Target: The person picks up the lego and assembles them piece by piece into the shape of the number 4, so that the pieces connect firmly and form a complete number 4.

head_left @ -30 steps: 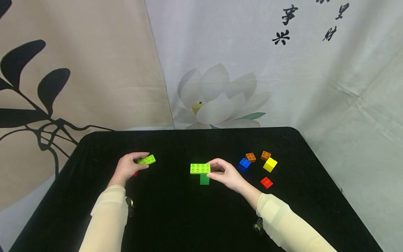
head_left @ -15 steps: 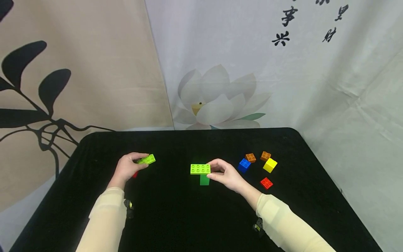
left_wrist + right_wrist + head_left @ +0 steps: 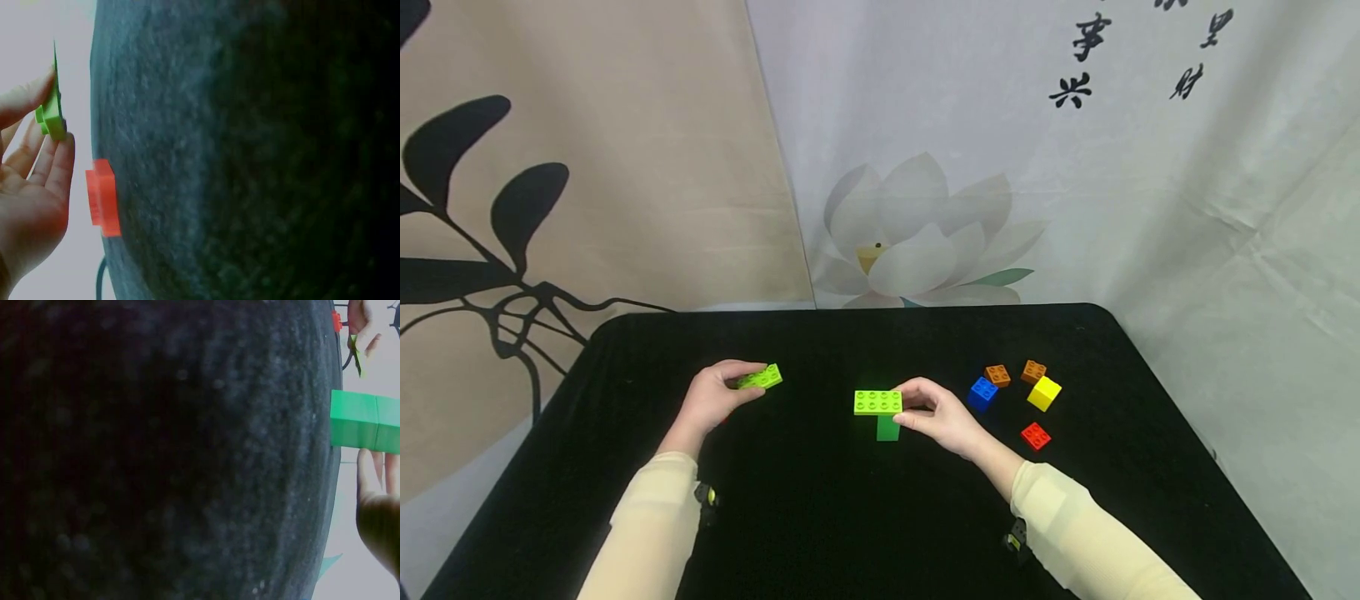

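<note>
My left hand (image 3: pixel 709 404) pinches a flat lime-green toy building brick (image 3: pixel 762 377) between thumb and fingers, studs up. In the left wrist view this brick (image 3: pixel 53 115) is held above the table, with a red brick (image 3: pixel 106 199) on the cloth below; the hand mostly hides that red brick in the head view. Near the middle of the table, a second lime-green brick (image 3: pixel 877 402) lies across the top of a darker green stack (image 3: pixel 887 428), jutting out to the left. My right hand (image 3: pixel 938 415) grips its right end, and the right wrist view shows fingertips against the green stack (image 3: pixel 359 422).
Right of the right hand lie loose bricks on the black tabletop (image 3: pixel 820 517): a blue one (image 3: pixel 982 394), two orange ones (image 3: pixel 997 376), a yellow one (image 3: pixel 1043 393) and a red one (image 3: pixel 1035 436). A printed cloth backdrop (image 3: pixel 700 167) hangs behind the table.
The left hand has moved a little to the right with its lime-green brick, covering more of the red brick beneath. My right hand and the stack stay where they were.
</note>
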Motion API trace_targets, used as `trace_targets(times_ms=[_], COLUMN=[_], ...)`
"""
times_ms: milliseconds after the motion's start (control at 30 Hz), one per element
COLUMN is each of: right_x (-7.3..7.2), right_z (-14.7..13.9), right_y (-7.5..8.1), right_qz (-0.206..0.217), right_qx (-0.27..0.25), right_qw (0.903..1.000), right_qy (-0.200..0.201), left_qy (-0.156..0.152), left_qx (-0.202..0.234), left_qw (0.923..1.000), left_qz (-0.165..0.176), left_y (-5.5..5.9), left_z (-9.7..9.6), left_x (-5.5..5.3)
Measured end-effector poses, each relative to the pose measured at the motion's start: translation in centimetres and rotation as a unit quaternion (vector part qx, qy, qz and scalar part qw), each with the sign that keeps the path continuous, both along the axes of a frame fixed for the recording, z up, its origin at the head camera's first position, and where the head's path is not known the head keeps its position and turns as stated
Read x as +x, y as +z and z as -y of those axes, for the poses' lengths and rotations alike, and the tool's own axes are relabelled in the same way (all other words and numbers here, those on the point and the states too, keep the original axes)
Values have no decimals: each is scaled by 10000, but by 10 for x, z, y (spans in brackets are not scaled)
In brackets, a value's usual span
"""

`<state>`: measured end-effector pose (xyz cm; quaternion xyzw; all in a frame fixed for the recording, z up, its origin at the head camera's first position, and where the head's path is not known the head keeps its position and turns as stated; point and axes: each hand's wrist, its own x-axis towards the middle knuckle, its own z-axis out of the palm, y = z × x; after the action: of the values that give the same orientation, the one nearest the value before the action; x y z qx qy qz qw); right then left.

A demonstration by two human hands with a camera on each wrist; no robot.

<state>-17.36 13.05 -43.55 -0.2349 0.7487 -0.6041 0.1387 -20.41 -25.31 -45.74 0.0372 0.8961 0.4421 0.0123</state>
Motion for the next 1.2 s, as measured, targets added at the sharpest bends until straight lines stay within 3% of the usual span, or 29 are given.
trace_targets(times_ms=[300, 933, 1200], right_x=[1, 1, 1], right_z=[0, -1, 0], right_y=[3, 1, 1], right_qz=[-105, -203, -274], right_qx=[44, 115, 34], right_qw=[9999, 9997, 9996], right_qy=[28, 44, 97], left_qy=[-464, -1628, -1858], left_qx=[-55, 42, 69], left_qw=[9987, 9843, 9795], left_qz=[-203, -675, -781], left_y=[6, 43, 57], left_z=[-18, -76, -93], left_x=[2, 17, 26])
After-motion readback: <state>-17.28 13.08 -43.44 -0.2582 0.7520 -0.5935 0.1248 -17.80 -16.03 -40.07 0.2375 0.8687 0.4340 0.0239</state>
